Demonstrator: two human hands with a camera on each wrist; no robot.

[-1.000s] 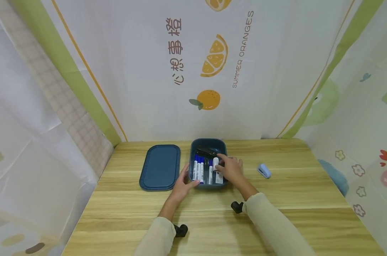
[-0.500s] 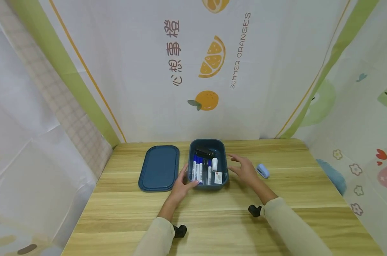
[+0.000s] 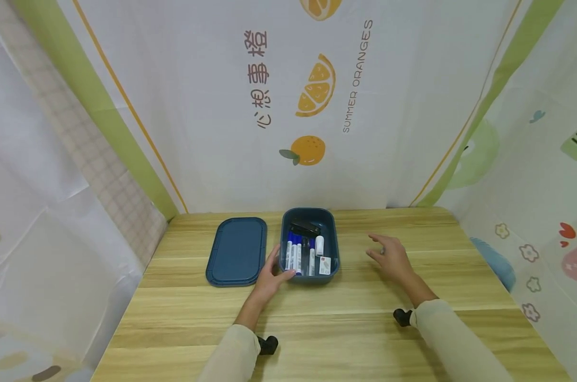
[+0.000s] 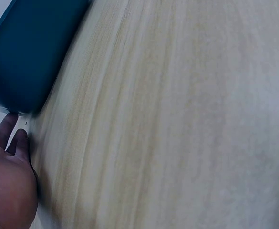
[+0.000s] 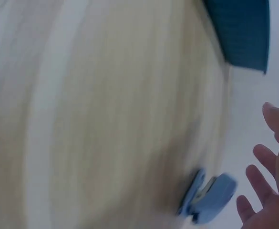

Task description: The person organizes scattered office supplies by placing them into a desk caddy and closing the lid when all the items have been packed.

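Observation:
My left hand (image 3: pixel 268 282) rests against the near left corner of an open dark blue box (image 3: pixel 337 233), its thumb at the front rim and its fingers along the left side. In the left wrist view, straight fingers touch the box wall (image 4: pixel 29 52). Inside lie several white markers (image 3: pixel 293 257) with blue caps, a black pen-like item (image 3: pixel 305 255), a black stapler-like object (image 3: pixel 305 228), a white bottle-shaped item (image 3: pixel 319 245) and a small white box (image 3: pixel 325 265). My right hand (image 3: pixel 394 260), fingers spread and holding nothing, hovers by a small light blue stapler (image 5: pixel 211 200), mostly hidden in the head view.
A dark blue lid (image 3: pixel 237 252) lies flat on the wooden table (image 3: pixel 326 329), left of the box. Behind the table hangs a white curtain (image 3: pixel 212 159) with orange prints. Printed cloth also hangs at both sides.
My right hand has left the white item inside the box and moved right across the table to over the light blue stapler. My left hand stays at the box corner.

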